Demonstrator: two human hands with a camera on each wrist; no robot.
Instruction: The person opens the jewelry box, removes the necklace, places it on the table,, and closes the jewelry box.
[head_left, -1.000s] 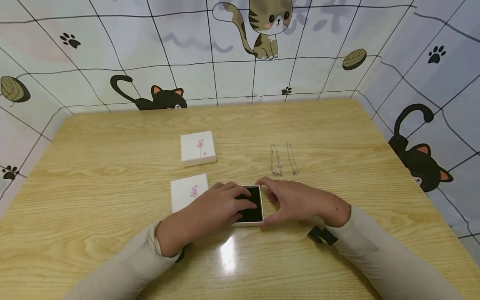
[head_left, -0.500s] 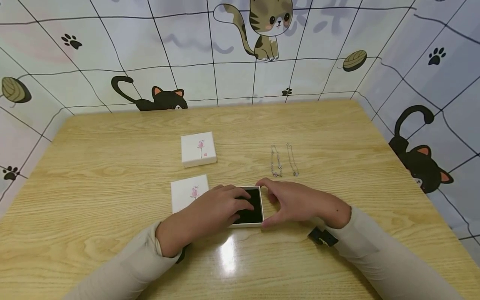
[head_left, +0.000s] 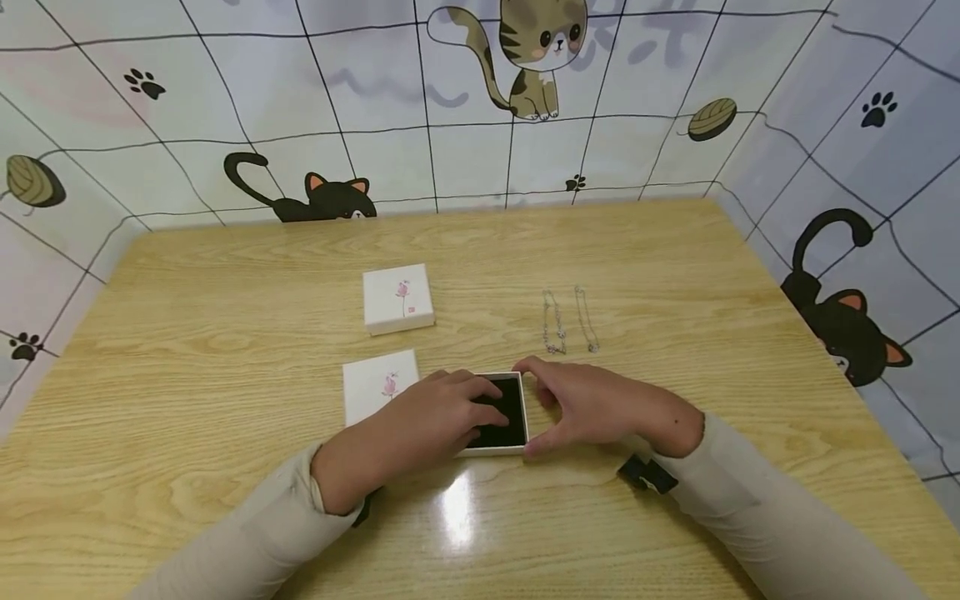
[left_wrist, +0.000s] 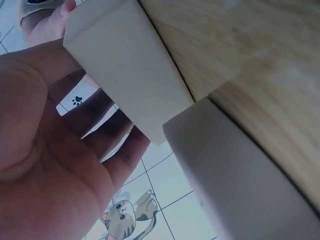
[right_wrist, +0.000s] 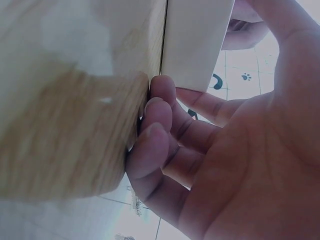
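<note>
A small open white jewelry box (head_left: 491, 451) with a black lining (head_left: 504, 408) lies on the wooden table. My left hand (head_left: 431, 417) reaches over its left side, fingers spread and slightly bent, their tips down at the black lining. In the left wrist view the left palm (left_wrist: 60, 150) faces the box wall (left_wrist: 125, 65). My right hand (head_left: 581, 404) holds the box at its right end, thumb and index finger at the two corners. Other fingers (right_wrist: 152, 150) of that hand are curled close to the tabletop in the right wrist view.
One white lid-like box (head_left: 371, 383) with a pink flower lies left of the open box, partly under my left hand. A similar flowered box (head_left: 397, 298) stands behind. Two silver chains, one (head_left: 553, 321) beside another (head_left: 587, 319), lie behind my right hand.
The left fingertips have shifted slightly left over the black lining. My right hand and the box stay in place.
</note>
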